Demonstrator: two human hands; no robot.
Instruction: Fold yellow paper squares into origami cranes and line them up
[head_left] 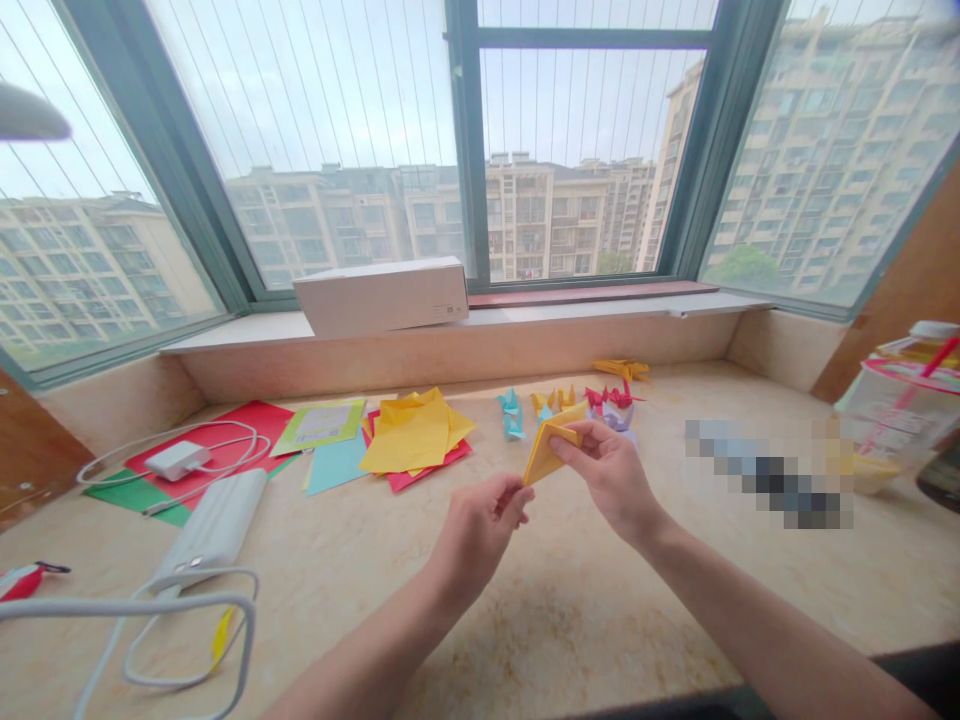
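A folded piece of yellow origami paper (pixel 541 458) is held up above the stone counter between my two hands. My left hand (pixel 491 515) pinches its lower tip with thumb and fingers. Higher up, the thumb and fingers of my right hand (pixel 604 470) grip its upper right side. Behind the paper stand several small folded paper cranes: light blue ones (pixel 511 412), red ones (pixel 611 393), and a purple one (pixel 619 415). A larger orange-yellow folded piece (pixel 622 370) lies near the back wall.
Left of my hands lie yellow sheets (pixel 412 430), a light blue sheet (pixel 337 463) and a red sheet (pixel 247 425). A white power strip (pixel 214 525), charger (pixel 178 460) and cables are further left. A white box (pixel 382 297) sits on the sill. At right stands a plastic cup (pixel 900 410) beside a blurred-out patch.
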